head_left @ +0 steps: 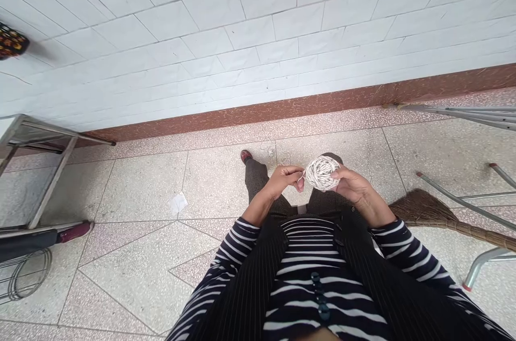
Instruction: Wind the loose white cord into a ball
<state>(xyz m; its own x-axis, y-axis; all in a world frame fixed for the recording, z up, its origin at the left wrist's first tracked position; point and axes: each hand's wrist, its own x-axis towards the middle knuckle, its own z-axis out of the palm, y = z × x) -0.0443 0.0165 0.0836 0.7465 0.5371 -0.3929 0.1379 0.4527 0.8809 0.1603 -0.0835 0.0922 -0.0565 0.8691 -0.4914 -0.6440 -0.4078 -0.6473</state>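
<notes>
A ball of whitish string [320, 173] is held up in front of my lap. My right hand [355, 189] grips it from the right side, with the thumb pressed on its face. At its left edge, my left hand [284, 181] pinches a strand that runs from the ball. Loose string [285, 157] lies in a thin tangle on the floor beyond my hands, near my shoe [245, 155]. Whether that tangle joins the ball cannot be made out.
A straw broom [427, 209] lies to the right beside metal chair legs [455, 193]. On the left stand a metal-framed table [56, 180], a wire basket [30, 276] and another person's shoe [75, 232]. A white paper scrap [178, 202] is on the floor. The tiled wall [258, 29] rises ahead.
</notes>
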